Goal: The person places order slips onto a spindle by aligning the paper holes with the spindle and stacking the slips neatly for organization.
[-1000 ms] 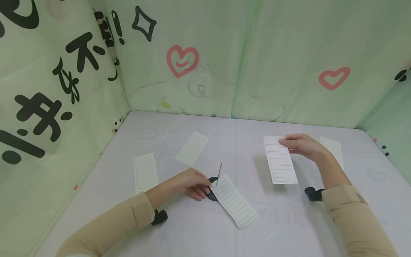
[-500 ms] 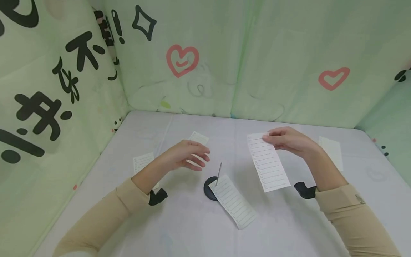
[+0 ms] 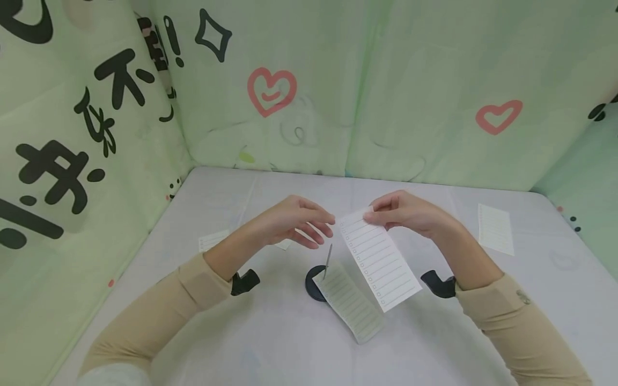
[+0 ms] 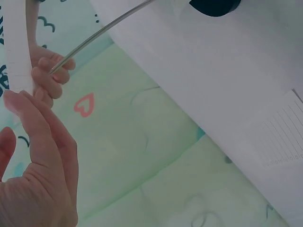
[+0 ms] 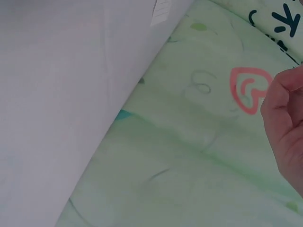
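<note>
My right hand (image 3: 410, 213) pinches the top edge of a lined paper slip with checkboxes (image 3: 379, 260), which hangs tilted above the table. My left hand (image 3: 295, 221) is raised just left of that slip's upper corner, fingers loosely extended. In the left wrist view, its fingertips (image 4: 19, 99) lie at the slip's end; whether they touch it I cannot tell. Below stands a bill spike with a thin metal rod (image 3: 328, 257) and a dark round base (image 3: 313, 285). Another lined slip (image 3: 350, 305) is pierced by the rod and slants down to the right, partly behind the held one.
A slip (image 3: 495, 229) lies at the far right of the white table (image 3: 270, 332). Two more slips at the left are mostly covered by my left arm, one showing a corner (image 3: 212, 239). Green printed curtains (image 3: 425, 80) enclose the back and sides.
My right hand has carried its slip leftward, close to the spike. My left hand has let go of the slip at the spike, risen, and moved right toward the held slip.
</note>
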The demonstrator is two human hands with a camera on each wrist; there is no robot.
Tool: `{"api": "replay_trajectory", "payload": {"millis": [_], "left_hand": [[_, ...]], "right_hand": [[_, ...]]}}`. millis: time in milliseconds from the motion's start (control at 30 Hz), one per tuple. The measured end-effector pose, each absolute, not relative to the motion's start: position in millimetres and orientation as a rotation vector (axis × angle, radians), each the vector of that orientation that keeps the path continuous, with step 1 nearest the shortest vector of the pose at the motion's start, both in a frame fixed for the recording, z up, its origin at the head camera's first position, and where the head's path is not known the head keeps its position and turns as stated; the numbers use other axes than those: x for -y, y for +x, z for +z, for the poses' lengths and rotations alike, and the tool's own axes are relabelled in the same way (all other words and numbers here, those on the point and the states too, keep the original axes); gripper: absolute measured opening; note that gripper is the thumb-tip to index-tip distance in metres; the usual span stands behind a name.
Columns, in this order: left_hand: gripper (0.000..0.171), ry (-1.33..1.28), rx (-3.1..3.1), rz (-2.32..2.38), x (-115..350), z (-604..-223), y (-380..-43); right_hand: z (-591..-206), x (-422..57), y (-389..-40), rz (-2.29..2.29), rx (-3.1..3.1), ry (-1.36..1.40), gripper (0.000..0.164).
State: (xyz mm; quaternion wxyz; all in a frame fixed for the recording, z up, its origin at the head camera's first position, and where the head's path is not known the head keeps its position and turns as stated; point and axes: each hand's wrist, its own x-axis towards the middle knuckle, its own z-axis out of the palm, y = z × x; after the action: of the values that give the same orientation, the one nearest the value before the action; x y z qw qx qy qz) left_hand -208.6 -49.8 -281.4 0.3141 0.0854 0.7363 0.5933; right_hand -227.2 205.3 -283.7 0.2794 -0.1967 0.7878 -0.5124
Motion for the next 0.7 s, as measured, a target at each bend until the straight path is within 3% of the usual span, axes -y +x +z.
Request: {"api": "replay_trajectory", "payload": {"millis": [167, 700], "left_hand": [[0.023, 0.276, -1.97, 1.517, 46.9, -279.2, -204.4], [0.013, 0.28, -2.048, 1.498, 54.4, -287.4, -198.1]], "right_hand": [[-283.4, -195.8, -225.5, -1.329, -2.117, -0.543, 0.025], [-293.0, -193.9, -205.1, -1.311, -2.133, -0.55, 0.028]]}}
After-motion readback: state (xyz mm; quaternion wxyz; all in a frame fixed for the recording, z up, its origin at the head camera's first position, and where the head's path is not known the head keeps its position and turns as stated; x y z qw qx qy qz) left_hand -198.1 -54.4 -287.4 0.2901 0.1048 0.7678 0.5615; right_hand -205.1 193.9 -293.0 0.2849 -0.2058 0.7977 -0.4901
